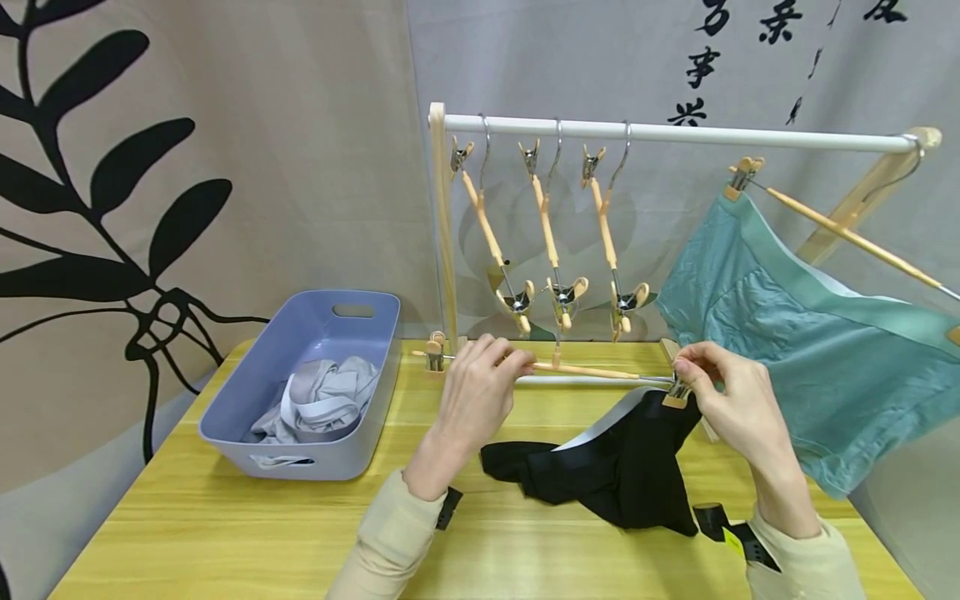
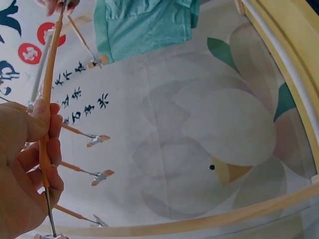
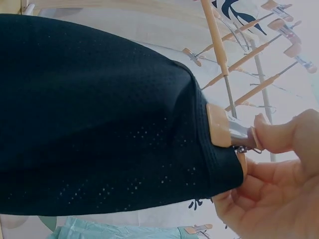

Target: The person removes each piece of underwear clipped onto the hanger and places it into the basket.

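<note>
Sleeves (image 1: 392, 529) are outstretched, a hanger (image 1: 588, 371) gripped roughly parallel to the worktop (image 1: 525, 567)'s back edge by the left hand (image 1: 476, 400), its clip (image 1: 677, 395) on black underwear (image 1: 637, 471) pinched by the right hand (image 1: 742, 408).

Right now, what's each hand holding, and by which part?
Left hand: the hanger, by its bar. Right hand: its right clip, at the end away from the black garment.

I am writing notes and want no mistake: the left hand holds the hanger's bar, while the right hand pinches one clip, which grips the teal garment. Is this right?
Not quite: the clip grips the black garment, as the right wrist view shows. The left hand does hold the hanger's bar, and the right hand does pinch the clip.
</note>
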Demonstrator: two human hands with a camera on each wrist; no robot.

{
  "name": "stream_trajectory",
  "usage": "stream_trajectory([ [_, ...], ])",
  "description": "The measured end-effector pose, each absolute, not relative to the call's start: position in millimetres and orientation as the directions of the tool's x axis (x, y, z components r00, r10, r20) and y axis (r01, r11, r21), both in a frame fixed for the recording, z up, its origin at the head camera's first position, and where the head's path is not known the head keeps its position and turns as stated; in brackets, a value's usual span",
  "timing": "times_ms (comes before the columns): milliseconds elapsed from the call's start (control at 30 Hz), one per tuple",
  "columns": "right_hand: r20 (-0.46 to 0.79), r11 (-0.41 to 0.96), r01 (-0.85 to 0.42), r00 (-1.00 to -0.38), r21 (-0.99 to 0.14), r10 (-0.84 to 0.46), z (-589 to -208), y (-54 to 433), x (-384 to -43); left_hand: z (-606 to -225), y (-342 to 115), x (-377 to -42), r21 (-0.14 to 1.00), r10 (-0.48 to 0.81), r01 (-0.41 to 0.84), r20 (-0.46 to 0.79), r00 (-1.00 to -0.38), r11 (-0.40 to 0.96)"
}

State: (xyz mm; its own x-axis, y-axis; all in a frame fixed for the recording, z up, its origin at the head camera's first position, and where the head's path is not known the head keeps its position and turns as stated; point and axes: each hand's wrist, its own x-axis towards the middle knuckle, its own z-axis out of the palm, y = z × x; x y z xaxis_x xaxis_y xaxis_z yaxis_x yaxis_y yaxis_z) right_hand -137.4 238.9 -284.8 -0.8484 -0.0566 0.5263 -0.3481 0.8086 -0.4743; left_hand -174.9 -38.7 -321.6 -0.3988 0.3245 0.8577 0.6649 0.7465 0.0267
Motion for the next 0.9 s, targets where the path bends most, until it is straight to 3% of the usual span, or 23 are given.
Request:
stream_trajectory([
  [367,0.562,0.805,-0.367,-0.826,-0.465,-0.052,-280.1,238.3,-137.6,-318.9,-37.6,-172.8,0.022,0.332,0.633,0.837,-0.435,0.774],
  [900,0.533,0.804,-0.370,-0.842,-0.466,-0.079,-280.2,239.1,-137.1,-319.3,-39.9,-172.2,0.090,0.320,0.654,0.816,-0.481,0.752],
])
